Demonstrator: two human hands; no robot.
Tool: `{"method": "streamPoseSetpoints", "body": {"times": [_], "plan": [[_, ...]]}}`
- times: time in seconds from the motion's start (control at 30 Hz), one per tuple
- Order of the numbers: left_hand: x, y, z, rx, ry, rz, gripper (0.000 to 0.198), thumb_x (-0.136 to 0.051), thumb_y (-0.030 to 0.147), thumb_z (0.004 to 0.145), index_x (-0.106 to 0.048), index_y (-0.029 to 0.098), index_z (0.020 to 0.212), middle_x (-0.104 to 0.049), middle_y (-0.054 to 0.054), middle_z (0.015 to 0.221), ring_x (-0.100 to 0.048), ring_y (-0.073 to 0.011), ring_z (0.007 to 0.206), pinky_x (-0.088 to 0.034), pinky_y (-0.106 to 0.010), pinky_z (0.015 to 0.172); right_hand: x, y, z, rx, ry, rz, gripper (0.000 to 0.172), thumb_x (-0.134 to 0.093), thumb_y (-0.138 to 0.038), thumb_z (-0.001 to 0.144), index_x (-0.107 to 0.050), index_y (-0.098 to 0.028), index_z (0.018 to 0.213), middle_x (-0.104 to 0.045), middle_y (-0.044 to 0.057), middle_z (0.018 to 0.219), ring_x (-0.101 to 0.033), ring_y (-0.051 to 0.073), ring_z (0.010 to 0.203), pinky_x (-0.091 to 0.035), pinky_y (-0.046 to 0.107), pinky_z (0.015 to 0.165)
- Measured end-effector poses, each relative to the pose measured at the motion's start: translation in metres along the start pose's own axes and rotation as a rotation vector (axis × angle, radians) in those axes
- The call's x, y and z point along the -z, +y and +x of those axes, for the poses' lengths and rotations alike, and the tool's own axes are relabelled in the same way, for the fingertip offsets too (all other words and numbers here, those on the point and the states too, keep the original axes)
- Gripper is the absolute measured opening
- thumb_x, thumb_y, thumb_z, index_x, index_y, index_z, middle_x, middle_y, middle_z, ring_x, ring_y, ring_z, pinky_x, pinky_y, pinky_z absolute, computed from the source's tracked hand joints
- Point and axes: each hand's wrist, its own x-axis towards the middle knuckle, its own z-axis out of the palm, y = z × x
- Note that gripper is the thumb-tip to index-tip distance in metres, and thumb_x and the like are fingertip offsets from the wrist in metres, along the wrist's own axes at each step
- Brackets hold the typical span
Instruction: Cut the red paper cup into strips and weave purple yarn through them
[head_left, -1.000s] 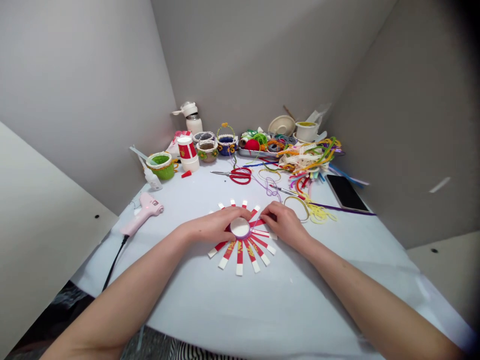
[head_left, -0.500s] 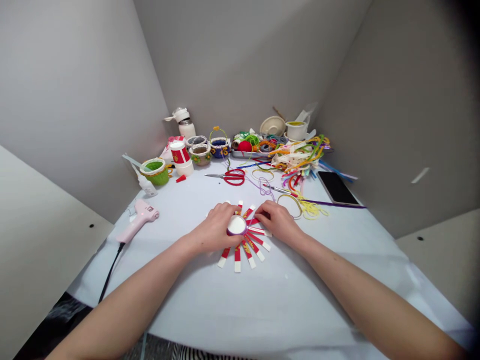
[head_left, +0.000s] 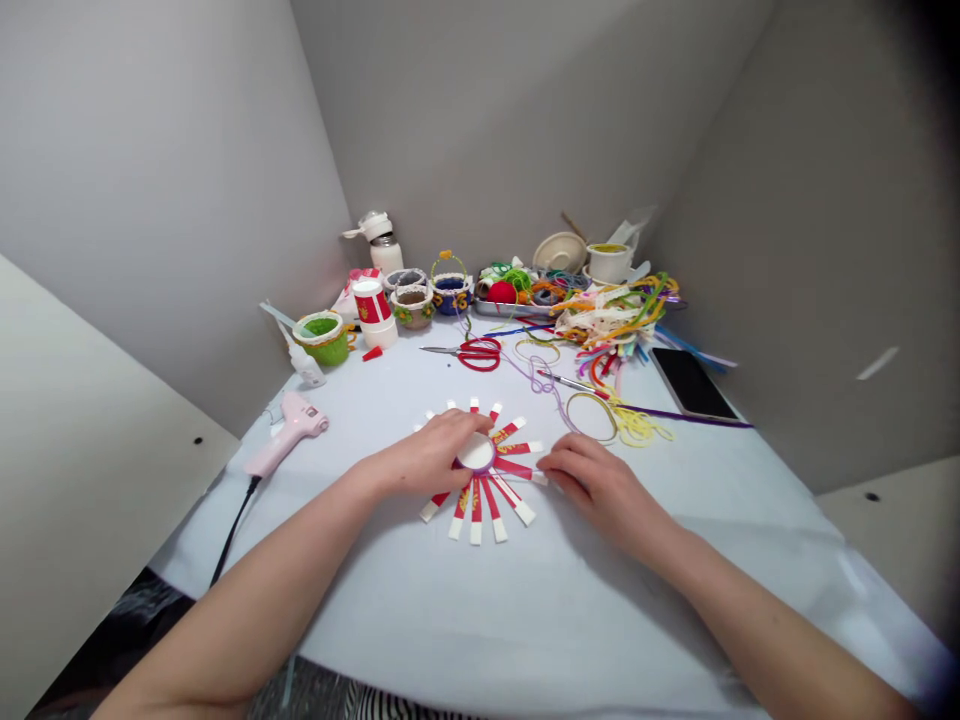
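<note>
Cut paper cup (head_left: 480, 455): lies flat at table (head_left: 465, 620) centre, strips fanned out. Left hand (head_left: 431, 455): fingers spread flat, still pressing its base. Right hand (head_left: 592, 485): has drawn back from the strips to the right edge, fingers loosely curled, fingertips at one strip's tip.

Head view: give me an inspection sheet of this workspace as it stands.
Surface: white table, bare near the front edge.
Job's things: cut paper cup, red and white strips fanned out flat.
Clutter: red scissors, pink glue gun, phone, decorated cups, ribbon pile at the back.
Grippers: left hand lies on the cup's base; right hand touches a strip's tip.
Cables: black glue gun cord runs off the table edge.
Surroundings: grey partition walls.
</note>
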Motion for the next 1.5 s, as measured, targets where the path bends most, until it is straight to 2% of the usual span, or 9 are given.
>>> {"method": "streamPoseSetpoints", "body": {"times": [0.27, 0.47, 0.6, 0.73, 0.83, 0.97, 1.17, 1.33, 1.5], "plan": [[0.003, -0.010, 0.002, 0.024, -0.052, -0.092, 0.054, -0.064, 0.016, 0.072, -0.053, 0.022, 0.124, -0.059, -0.008, 0.126, -0.058, -0.0286, 0.114, -0.047, -0.040, 0.097, -0.015, -0.037, -0.049, 0.077, -0.030, -0.043, 0.019, -0.047, -0.012, 0.099, -0.065, -0.020, 0.100, -0.064, 0.007, 0.090, -0.060, 0.019, 0.082, -0.052, 0.031, 0.071], [0.000, -0.014, 0.003, 0.030, -0.047, -0.117, 0.054, -0.065, 0.016, 0.071, -0.054, 0.023, 0.123, -0.059, -0.007, 0.126, -0.058, -0.0283, 0.114, -0.047, -0.039, 0.098, -0.027, -0.043, -0.058, 0.079, -0.072, -0.097, 0.023, -0.044, -0.011, 0.099, -0.065, -0.017, 0.092, -0.061, 0.008, 0.086, -0.056, 0.020, 0.079, -0.049, 0.032, 0.068], [-0.002, -0.016, 0.002, 0.012, -0.029, -0.117, 0.055, -0.065, 0.016, 0.071, -0.053, 0.024, 0.124, -0.059, -0.007, 0.125, -0.057, -0.0280, 0.113, -0.046, -0.040, 0.098, -0.020, -0.031, -0.045, -0.012, -0.037, -0.171, 0.021, -0.047, -0.016, 0.099, -0.066, -0.017, 0.089, -0.061, 0.007, 0.085, -0.056, 0.021, 0.080, -0.048, 0.034, 0.071], [-0.003, -0.017, 0.003, -0.012, -0.021, -0.121, 0.052, -0.063, 0.015, 0.071, -0.054, 0.023, 0.122, -0.060, -0.007, 0.122, -0.057, -0.0278, 0.111, -0.047, -0.040, 0.095, -0.012, -0.012, -0.010, -0.140, -0.060, -0.173, 0.016, -0.058, -0.022, 0.095, -0.067, -0.019, 0.082, -0.063, 0.006, 0.085, -0.059, 0.021, 0.082, -0.046, 0.032, 0.073], [-0.002, -0.015, 0.003, -0.001, -0.026, -0.121, 0.052, -0.063, 0.015, 0.070, -0.054, 0.023, 0.121, -0.061, -0.007, 0.121, -0.057, -0.0280, 0.110, -0.047, -0.040, 0.094, -0.015, 0.002, 0.022, -0.206, -0.095, -0.141, 0.017, -0.063, -0.024, 0.092, -0.065, -0.020, 0.076, -0.062, 0.004, 0.081, -0.060, 0.020, 0.079, -0.045, 0.030, 0.071], [-0.003, -0.015, 0.003, -0.012, -0.016, -0.131, 0.049, -0.062, 0.015, 0.072, -0.054, 0.023, 0.119, -0.061, -0.007, 0.119, -0.058, -0.0271, 0.110, -0.047, -0.040, 0.094, -0.026, 0.012, 0.047, -0.241, 0.003, -0.230, 0.020, -0.059, -0.021, 0.092, -0.059, -0.019, 0.072, -0.061, 0.005, 0.080, -0.058, 0.021, 0.079, -0.042, 0.030, 0.070], [-0.007, -0.018, 0.002, -0.026, 0.009, -0.141, 0.051, -0.063, 0.015, 0.073, -0.052, 0.023, 0.122, -0.059, -0.008, 0.121, -0.057, -0.0273, 0.111, -0.048, -0.041, 0.096, -0.032, 0.017, 0.042, -0.233, 0.026, -0.158, 0.019, -0.057, -0.024, 0.091, -0.057, -0.020, 0.073, -0.061, 0.004, 0.080, -0.057, 0.020, 0.079, -0.041, 0.030, 0.071], [-0.008, -0.018, 0.002, -0.077, 0.086, -0.150, 0.066, -0.065, 0.013, 0.069, -0.044, 0.021, 0.131, -0.046, -0.012, 0.134, -0.047, -0.0283, 0.128, -0.041, -0.042, 0.109, -0.032, 0.017, 0.040, -0.231, 0.033, -0.126, 0.019, -0.058, -0.024, 0.091, -0.057, -0.020, 0.072, -0.061, 0.004, 0.079, -0.057, 0.020, 0.078, -0.041, 0.030, 0.071], [-0.014, -0.015, 0.003, -0.013, 0.093, -0.059, 0.067, -0.065, 0.016, 0.068, -0.044, 0.019, 0.131, -0.051, -0.012, 0.124, -0.051, -0.0301, 0.118, -0.043, -0.046, 0.105, -0.030, 0.014, 0.043, -0.249, 0.028, -0.113, 0.017, -0.059, -0.022, 0.090, -0.059, -0.020, 0.073, -0.061, 0.004, 0.080, -0.057, 0.020, 0.079, -0.041, 0.030, 0.071]]}}
